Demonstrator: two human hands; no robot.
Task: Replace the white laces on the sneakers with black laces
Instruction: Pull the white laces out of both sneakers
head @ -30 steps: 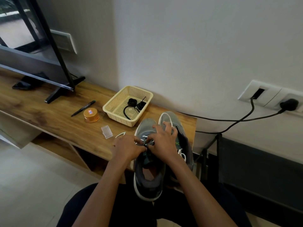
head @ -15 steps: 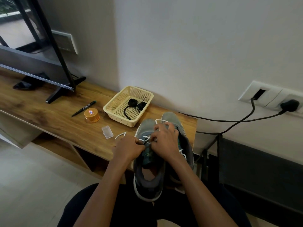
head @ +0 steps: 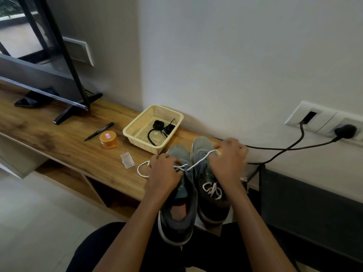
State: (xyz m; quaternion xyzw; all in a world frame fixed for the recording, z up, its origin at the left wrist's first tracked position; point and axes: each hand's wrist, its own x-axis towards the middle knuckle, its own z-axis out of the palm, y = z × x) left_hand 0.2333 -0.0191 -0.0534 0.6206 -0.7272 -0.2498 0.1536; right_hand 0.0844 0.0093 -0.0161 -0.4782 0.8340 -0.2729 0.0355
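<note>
— What are your hands doing?

— My right hand is closed around one end of the white lace and holds it out to the right, so the lace is stretched from the left sneaker to my fist. My left hand lies on the front of that sneaker, fingers curled over the eyelets; the other lace end makes a loop on the table just beside it.

— And the second sneaker?

— The right sneaker stands touching the first one, and its white lace is laced in.

— Where are the black laces?

— The black laces are in the yellow basket, behind the sneakers. Left of the basket are an orange jar, a pen and a small clear box.
</note>
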